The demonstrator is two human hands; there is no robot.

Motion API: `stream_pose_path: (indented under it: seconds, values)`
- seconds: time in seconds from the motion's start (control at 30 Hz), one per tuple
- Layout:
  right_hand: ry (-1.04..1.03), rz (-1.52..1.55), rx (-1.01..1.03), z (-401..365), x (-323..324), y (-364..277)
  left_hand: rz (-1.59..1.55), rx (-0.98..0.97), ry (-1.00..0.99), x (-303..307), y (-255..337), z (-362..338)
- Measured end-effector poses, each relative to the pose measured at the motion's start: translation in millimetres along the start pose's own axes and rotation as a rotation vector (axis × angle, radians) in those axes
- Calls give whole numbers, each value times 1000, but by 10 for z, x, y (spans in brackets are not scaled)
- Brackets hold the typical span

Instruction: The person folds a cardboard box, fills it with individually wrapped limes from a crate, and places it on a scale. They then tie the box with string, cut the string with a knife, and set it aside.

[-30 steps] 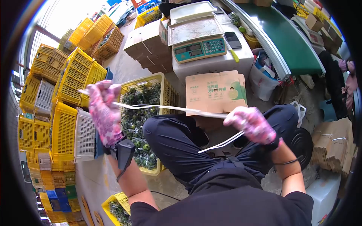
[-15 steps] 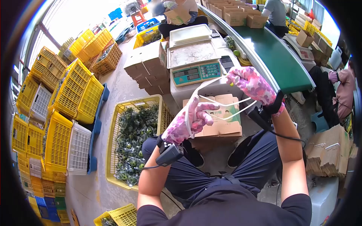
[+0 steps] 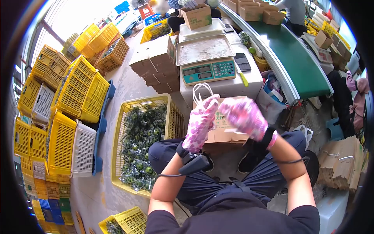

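Observation:
My left hand (image 3: pixel 200 124), in a pink floral glove, is closed around a white strap (image 3: pixel 201 90) whose loops stick up above the fingers. Close beside it on the right, my right hand (image 3: pixel 249 119) wears a matching glove. Its fingers are curled and slightly blurred, and what they pinch is hidden. Below both hands a closed cardboard box (image 3: pixel 224 135) with green print stands between my knees, partly covered by the gloves. Beyond the box is a digital scale (image 3: pixel 208 73) with a bare, stained metal pan.
A yellow crate (image 3: pixel 117 156) of small wrapped green items stands at my left. Flattened cartons (image 3: pixel 156 62) are stacked beyond it. A green-handled knife (image 3: pixel 243 79) lies beside the scale. A green conveyor (image 3: pixel 290 62) runs at right. Another person's gloved hands (image 3: pixel 189 4) touch a carton (image 3: pixel 196 17).
My hands have come together over the box, and the wide strap loop between them has shrunk to small loops above my left hand. The other person's carton is now by the scales.

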State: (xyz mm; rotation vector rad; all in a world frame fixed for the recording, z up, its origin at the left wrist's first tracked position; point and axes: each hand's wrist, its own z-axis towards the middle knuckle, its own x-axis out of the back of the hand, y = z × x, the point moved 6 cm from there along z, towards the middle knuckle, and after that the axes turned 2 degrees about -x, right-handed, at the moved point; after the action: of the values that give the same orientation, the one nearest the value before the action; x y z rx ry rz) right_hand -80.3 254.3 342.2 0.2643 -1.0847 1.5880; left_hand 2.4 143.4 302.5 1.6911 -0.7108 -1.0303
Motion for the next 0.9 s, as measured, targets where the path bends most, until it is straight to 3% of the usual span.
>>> stream_pose_path:
  seconds: [0.03, 0.13, 0.2, 0.27, 0.33, 0.4, 0.47, 0.53, 0.57, 0.6, 0.67, 0.7, 0.73, 0.8, 0.83, 0.9]
  values:
    - [-52, 22, -24, -83, -87, -135, 22, -24, 81, -64, 49, 33]
    - [-144, 24, -97, -184, -219, -207, 92, 42, 35, 53, -109, 149]
    - [-127, -8, -101, -200, -218, -144, 159, -184, 23, 97, -49, 200]
    - [-97, -18, -107, -250, -214, -118, -144, 29, 133, 279, -171, 300]
    - [-61, 173, -202, -375, -278, -7, -366, -26, 150, 319, -93, 430]
    - [-177, 333, -321, -520, -386, 57, -318, -90, 233, 440, -17, 454]
    - [-259, 532, -425, -652, -498, 75, -468, -62, 194, 466, -31, 453]
    - [-319, 540, -450, -670, -496, 213, -886, 105, -395, 291, -51, 414]
    - [-381, 549, -472, -682, -505, 309, -660, 145, -311, 345, -120, 421]
    - [-295, 504, -367, -631, -449, 412, -246, 155, -242, 392, -127, 385]
    - [-305, 214, -306, -408, -182, 383, 701, -320, -274, 203, 50, 312]
    - [-268, 151, -213, -306, -96, 351, 865, -542, -363, 233, -195, 389]
    - [-227, 87, -118, -207, -27, 332, 885, -106, -419, 150, -224, 256]
    - [-108, 89, 16, -58, 105, 404, 581, 337, -383, 129, -475, 143]
    - [-73, 61, -25, -27, 121, 530, 642, 126, -435, 20, -355, 70]
    - [-110, 123, -178, 31, 172, 582, 583, 189, -410, 57, -415, 52]
